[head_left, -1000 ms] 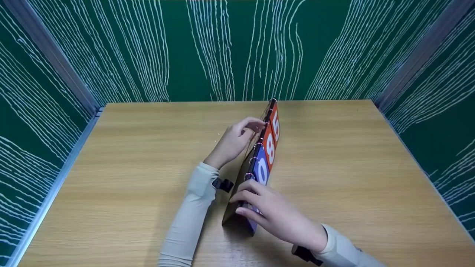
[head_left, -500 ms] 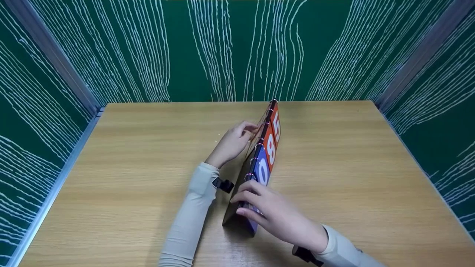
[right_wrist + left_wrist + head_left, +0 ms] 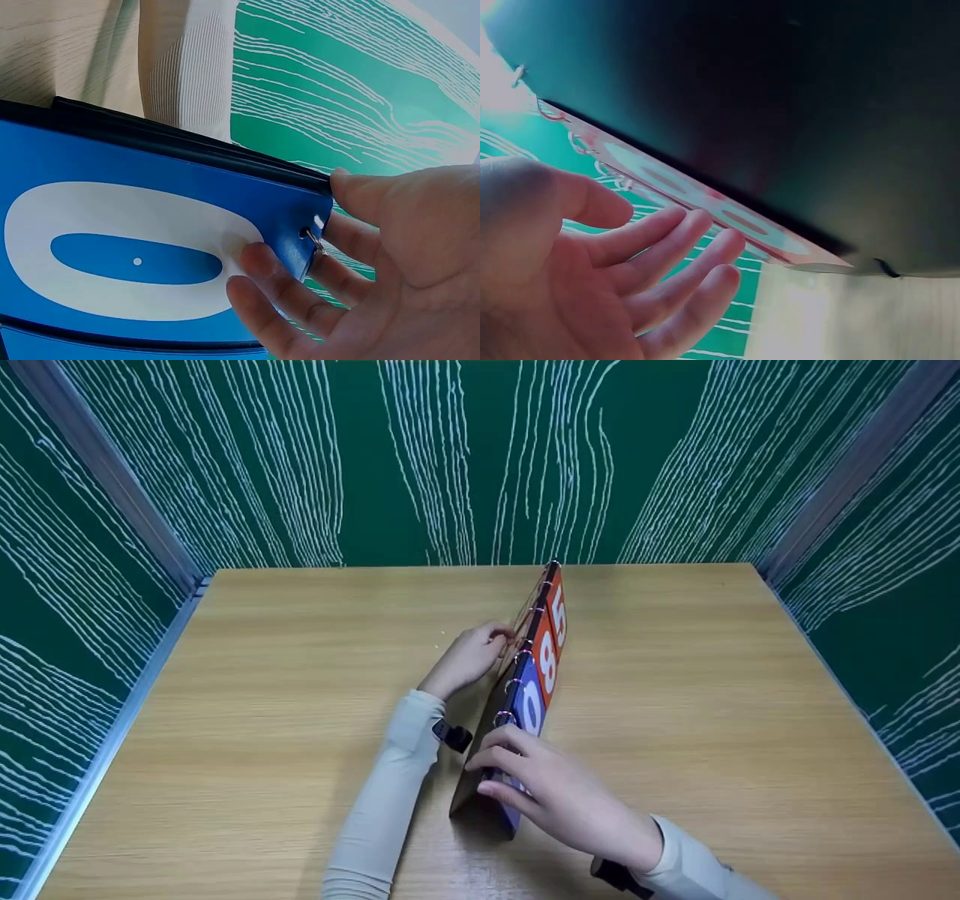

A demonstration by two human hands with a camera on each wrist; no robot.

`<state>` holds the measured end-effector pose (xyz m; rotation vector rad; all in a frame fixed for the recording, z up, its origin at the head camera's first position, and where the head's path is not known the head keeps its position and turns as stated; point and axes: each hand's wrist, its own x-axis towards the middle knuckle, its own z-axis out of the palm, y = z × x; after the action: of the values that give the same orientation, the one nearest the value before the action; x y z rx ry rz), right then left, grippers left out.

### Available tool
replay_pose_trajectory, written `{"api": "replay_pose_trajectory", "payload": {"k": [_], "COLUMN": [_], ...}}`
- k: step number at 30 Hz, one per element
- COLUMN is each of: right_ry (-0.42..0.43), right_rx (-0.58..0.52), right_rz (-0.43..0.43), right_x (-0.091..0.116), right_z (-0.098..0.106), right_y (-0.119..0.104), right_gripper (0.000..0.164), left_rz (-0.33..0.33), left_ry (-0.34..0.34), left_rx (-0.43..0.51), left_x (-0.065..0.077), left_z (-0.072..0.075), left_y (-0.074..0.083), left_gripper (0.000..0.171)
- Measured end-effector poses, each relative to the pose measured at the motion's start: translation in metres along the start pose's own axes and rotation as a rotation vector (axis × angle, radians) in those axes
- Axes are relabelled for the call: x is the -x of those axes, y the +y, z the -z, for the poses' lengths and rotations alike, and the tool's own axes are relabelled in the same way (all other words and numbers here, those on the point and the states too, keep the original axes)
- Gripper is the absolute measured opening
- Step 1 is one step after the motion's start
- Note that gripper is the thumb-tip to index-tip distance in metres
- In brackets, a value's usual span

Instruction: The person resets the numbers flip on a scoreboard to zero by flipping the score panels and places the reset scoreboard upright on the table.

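Note:
A flip scoreboard stands tent-like on the table, its ringed top edge running away from me. Its right face shows red cards with 5 and 8, then a blue 0 card. My left hand is on its left side. In the left wrist view the loosely stretched fingers touch red cards turned over beneath the black panel. My right hand grips the near end, fingers over the top edge. In the right wrist view, two fingertips overlap the blue card and others go behind it.
The wooden table reaches back to a green wall with wavy white lines. Similar panels flank it on both sides. Grey posts stand at the back corners. Small light specks lie left of my left hand.
My left hand has slid down and toward me along the scoreboard's left side, away from the top edge. The right hand and the numbers facing right look the same.

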<state>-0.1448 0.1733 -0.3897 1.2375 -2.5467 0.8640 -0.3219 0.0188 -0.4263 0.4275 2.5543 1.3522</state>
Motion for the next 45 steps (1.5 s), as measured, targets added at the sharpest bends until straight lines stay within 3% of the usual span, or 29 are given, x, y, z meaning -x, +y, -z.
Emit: {"api": "replay_pose_trajectory", "payload": {"k": [5,12,21,27,33,38,45], "right_ry": [-0.003,-0.007,-0.029,-0.02,-0.02,-0.033,-0.043], "right_rx": [0.004,0.021,0.015,0.013,0.008,-0.005,-0.007], "right_rz": [-0.008,-0.014,-0.052,-0.031,-0.028,-0.037,-0.049], "right_x": [0.0,0.001,0.002,0.001,0.001,0.0,0.0], "right_z": [0.0,0.0,0.001,0.001,0.001,0.001,0.0], "right_y": [0.0,-0.001,-0.001,-0.001,-0.001,-0.001,-0.001], "right_gripper": [0.02,0.021,0.021,0.021,0.022,0.021,0.021], "left_rz": [0.021,0.077,0.035,0.054,0.049,0.017,0.041], "left_ry": [-0.005,-0.032,-0.035,-0.081,-0.047,-0.033,-0.03], "left_rx": [-0.017,0.032,-0.061,0.057,0.154,0.116,0.101], "left_x": [-0.005,-0.01,-0.016,-0.016,-0.018,-0.018,-0.017], "left_z": [-0.005,-0.014,-0.02,-0.025,-0.028,-0.026,-0.026], "left_y": [-0.006,-0.015,-0.029,-0.033,-0.035,-0.034,-0.035], "left_gripper": [0.04,0.048,0.046,0.048,0.042,0.039,0.036]}}
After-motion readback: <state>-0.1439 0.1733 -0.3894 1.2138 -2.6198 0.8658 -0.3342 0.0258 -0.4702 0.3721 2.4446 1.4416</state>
